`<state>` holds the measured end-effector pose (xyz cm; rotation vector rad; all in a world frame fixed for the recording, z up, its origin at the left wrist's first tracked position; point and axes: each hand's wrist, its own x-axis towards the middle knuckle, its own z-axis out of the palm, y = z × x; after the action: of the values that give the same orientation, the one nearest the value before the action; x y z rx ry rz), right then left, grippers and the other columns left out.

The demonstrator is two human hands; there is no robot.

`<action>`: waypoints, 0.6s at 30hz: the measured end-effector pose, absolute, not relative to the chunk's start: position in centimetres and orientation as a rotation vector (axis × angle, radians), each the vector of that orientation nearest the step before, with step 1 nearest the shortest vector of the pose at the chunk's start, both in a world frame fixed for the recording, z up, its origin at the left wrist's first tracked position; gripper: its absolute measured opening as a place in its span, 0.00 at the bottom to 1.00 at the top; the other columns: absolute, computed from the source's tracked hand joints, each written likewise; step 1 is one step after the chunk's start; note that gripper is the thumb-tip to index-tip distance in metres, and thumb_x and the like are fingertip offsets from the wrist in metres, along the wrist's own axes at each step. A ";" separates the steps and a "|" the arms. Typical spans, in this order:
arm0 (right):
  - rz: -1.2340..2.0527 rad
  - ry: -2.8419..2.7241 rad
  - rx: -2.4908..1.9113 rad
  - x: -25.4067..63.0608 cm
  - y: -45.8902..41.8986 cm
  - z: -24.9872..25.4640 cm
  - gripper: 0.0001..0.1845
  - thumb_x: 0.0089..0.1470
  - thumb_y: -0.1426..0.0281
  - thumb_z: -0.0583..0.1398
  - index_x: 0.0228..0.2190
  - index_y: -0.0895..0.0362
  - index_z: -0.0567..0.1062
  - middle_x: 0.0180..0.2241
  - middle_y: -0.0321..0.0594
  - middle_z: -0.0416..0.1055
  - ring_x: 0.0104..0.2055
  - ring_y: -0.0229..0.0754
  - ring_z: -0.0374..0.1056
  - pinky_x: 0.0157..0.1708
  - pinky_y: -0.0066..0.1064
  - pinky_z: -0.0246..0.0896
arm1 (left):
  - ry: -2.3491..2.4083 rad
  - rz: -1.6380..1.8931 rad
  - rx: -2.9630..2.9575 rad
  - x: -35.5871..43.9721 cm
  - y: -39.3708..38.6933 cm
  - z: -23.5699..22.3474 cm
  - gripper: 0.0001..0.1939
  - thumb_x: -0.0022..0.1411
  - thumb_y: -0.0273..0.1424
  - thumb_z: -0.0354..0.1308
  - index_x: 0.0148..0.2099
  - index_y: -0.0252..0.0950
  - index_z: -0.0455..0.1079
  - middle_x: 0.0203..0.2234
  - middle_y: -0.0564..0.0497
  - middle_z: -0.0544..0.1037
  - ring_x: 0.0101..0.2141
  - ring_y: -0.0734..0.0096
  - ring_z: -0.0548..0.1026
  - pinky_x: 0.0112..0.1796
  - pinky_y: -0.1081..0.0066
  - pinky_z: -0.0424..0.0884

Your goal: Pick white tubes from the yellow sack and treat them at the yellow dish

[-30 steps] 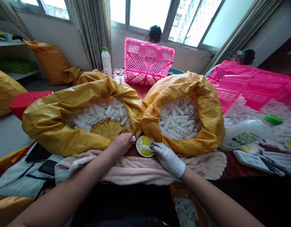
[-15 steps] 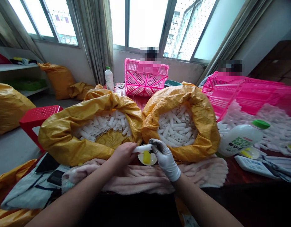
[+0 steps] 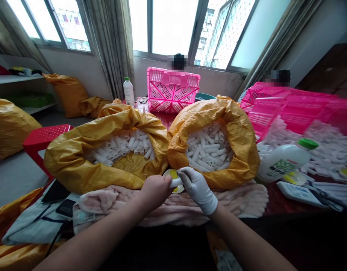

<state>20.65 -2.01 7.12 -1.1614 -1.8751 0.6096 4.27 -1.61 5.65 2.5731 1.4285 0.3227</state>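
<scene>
A short white plastic tube (image 3: 176, 183) spans the space between my two hands. My bare left hand (image 3: 156, 191) is closed around its left end. At the right end, my right hand (image 3: 198, 191), in a white glove with dark-stained fingertips, pinches the tube. Just behind the tube lies a small dish (image 3: 171, 173) with something yellow in it, partly covered by the tube and fingers. Beyond my hands stand two rolled-open yellow woven sacks, the left sack (image 3: 68, 150) and the right sack (image 3: 243, 150), both holding many similar white tubes.
A pink towel (image 3: 128, 203) lies under my forearms. To the right are a green-capped bottle (image 3: 286, 160), a white box (image 3: 299, 194) and heaped white pieces. Pink crates (image 3: 173, 90) stand behind, with two people partly visible beyond. A red stool (image 3: 46, 137) is at left.
My left hand has moved right along the tube, so less of it shows between my hands. The dish is now more covered. The whole view has shifted slightly.
</scene>
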 end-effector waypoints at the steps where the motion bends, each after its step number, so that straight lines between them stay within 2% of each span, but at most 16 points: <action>1: 0.651 -1.819 -1.255 20.5 -2.0 6.6 0.15 0.56 0.61 0.50 0.23 0.57 0.65 0.21 0.32 0.62 0.24 0.33 0.60 0.24 0.25 0.57 | 1.452 0.291 2.591 4.5 -1.7 5.9 0.16 0.59 0.41 0.43 0.33 0.34 0.65 0.23 0.47 0.73 0.26 0.67 0.71 0.27 0.72 0.62; 4: 0.661 -1.793 -1.325 20.1 -2.7 5.3 0.20 0.57 0.61 0.48 0.18 0.57 0.60 0.16 0.30 0.54 0.19 0.31 0.53 0.20 0.24 0.51 | 1.289 0.222 2.535 4.6 -1.9 6.7 0.15 0.57 0.41 0.47 0.33 0.35 0.67 0.24 0.48 0.73 0.26 0.68 0.71 0.27 0.72 0.62; 9: 0.374 -2.046 -1.027 20.2 -5.3 5.9 0.16 0.56 0.69 0.48 0.19 0.56 0.65 0.17 0.34 0.60 0.21 0.34 0.57 0.23 0.27 0.52 | 0.769 0.045 2.124 4.0 -2.5 7.3 0.18 0.55 0.44 0.50 0.35 0.35 0.69 0.25 0.53 0.73 0.25 0.73 0.68 0.26 0.76 0.63; 13: 0.348 -2.184 -1.026 21.6 -7.3 8.1 0.11 0.53 0.68 0.51 0.22 0.54 0.69 0.20 0.36 0.66 0.22 0.37 0.62 0.25 0.28 0.57 | 0.489 -0.003 2.011 3.9 -2.4 8.3 0.20 0.54 0.43 0.53 0.46 0.39 0.66 0.31 0.55 0.74 0.30 0.75 0.69 0.31 0.78 0.64; 16: 0.410 -1.846 -1.466 25.9 -10.4 7.7 0.07 0.50 0.64 0.54 0.29 0.51 0.71 0.27 0.37 0.73 0.28 0.40 0.68 0.28 0.28 0.63 | 0.748 0.001 2.242 2.1 0.8 9.5 0.17 0.55 0.38 0.52 0.48 0.43 0.65 0.35 0.54 0.73 0.33 0.72 0.70 0.34 0.76 0.64; 18: 0.418 -1.521 -1.843 30.5 -13.2 5.7 0.09 0.46 0.60 0.56 0.29 0.48 0.72 0.28 0.37 0.74 0.30 0.45 0.70 0.27 0.30 0.66 | 1.253 0.022 2.490 -0.4 4.4 9.8 0.11 0.57 0.31 0.49 0.41 0.41 0.69 0.34 0.49 0.73 0.35 0.67 0.69 0.36 0.71 0.64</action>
<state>30.50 -13.21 5.67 -1.8433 -1.5206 0.4182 -0.37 4.41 9.82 2.4898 1.2528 0.0224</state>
